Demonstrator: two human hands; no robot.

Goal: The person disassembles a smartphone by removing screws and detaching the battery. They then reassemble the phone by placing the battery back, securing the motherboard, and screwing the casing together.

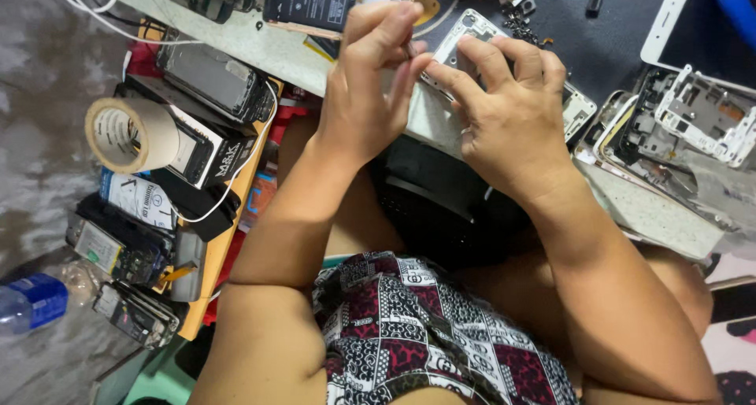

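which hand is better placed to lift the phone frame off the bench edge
Right hand, probably: its fingers already lie across the phone frame, while the left hand only pinches at its near edge.

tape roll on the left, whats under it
The tape roll lies on a stack of opened phones and a black box on an orange tray. What lies deeper in the stack is covered.

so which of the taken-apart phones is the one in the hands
The silver phone frame at the desk edge, gripped between the left hand and right hand. The other opened phone lies untouched further right.
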